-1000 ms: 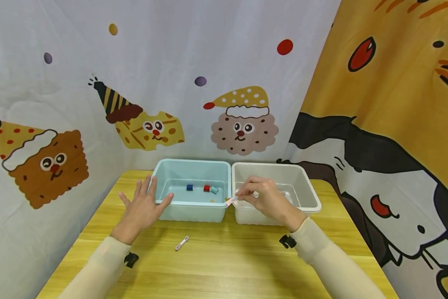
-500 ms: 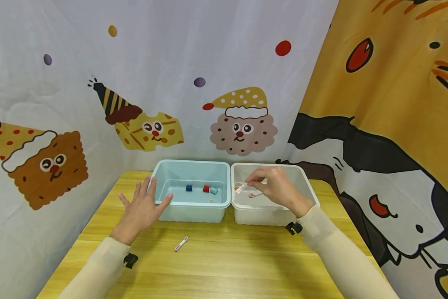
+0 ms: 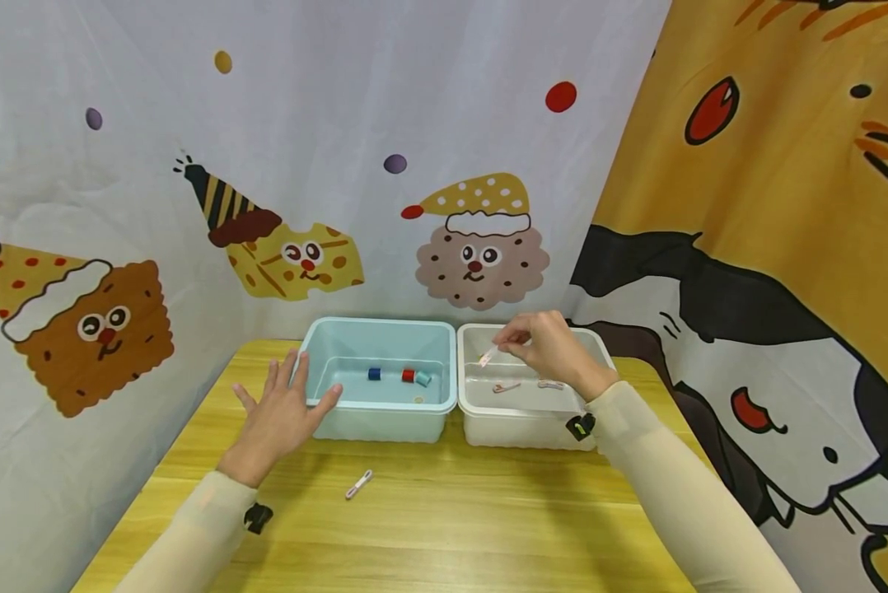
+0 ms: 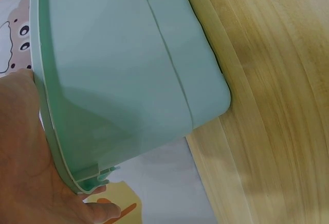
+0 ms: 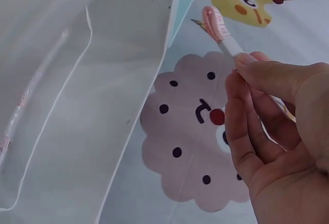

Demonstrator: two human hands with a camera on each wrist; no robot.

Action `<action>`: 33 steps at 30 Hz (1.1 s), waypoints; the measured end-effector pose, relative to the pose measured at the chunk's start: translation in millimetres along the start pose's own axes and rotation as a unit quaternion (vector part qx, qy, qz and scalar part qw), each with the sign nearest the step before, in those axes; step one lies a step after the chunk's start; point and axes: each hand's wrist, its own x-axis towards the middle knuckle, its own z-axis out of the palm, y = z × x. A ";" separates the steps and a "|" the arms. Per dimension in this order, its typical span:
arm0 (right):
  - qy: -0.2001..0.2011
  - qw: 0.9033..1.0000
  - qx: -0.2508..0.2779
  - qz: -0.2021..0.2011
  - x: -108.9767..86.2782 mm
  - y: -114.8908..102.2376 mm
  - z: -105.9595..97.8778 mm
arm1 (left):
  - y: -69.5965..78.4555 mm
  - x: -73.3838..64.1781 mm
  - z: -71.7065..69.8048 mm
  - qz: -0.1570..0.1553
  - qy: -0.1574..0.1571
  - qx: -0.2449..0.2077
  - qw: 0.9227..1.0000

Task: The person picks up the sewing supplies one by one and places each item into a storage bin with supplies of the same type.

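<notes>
My right hand (image 3: 551, 350) pinches a small folded tape measure (image 5: 218, 26), pink with tick marks and a white band, between thumb and fingertips. It hangs over the white bin (image 3: 529, 432), towards its back left. On that bin's floor lie two similar slim bundles, one reddish (image 3: 507, 387) and one pale (image 3: 551, 385). My left hand (image 3: 277, 416) rests on the left front corner of the light blue bin (image 3: 385, 422), fingers spread and straight along the rim. In the left wrist view, part of this hand (image 4: 23, 147) lies against the bin's edge.
Inside the blue bin are a dark blue piece (image 3: 374, 374), a red piece (image 3: 408, 375), a pale teal piece (image 3: 423, 379) and a small yellowish one (image 3: 418, 400). Another white folded strip (image 3: 358, 484) lies on the wooden table (image 3: 429, 527). A printed curtain (image 3: 385, 99) hangs behind.
My right hand has moved from the gap between the bins rightward and back over the white bin, carrying the folded tape measure. The left hand has stayed on the blue bin.
</notes>
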 end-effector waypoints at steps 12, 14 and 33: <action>-0.039 0.998 -0.016 0.047 29.9 19.5 2.0 | -0.7 1.3 0.5 -0.003 0.001 0.005 1.000; -0.046 0.997 -0.013 0.054 33.6 23.6 4.4 | -0.1 1.3 0.0 -0.002 0.003 0.004 1.000; -0.075 0.991 0.006 0.114 52.8 44.4 14.6 | -0.3 1.1 0.4 -0.004 0.005 0.002 1.000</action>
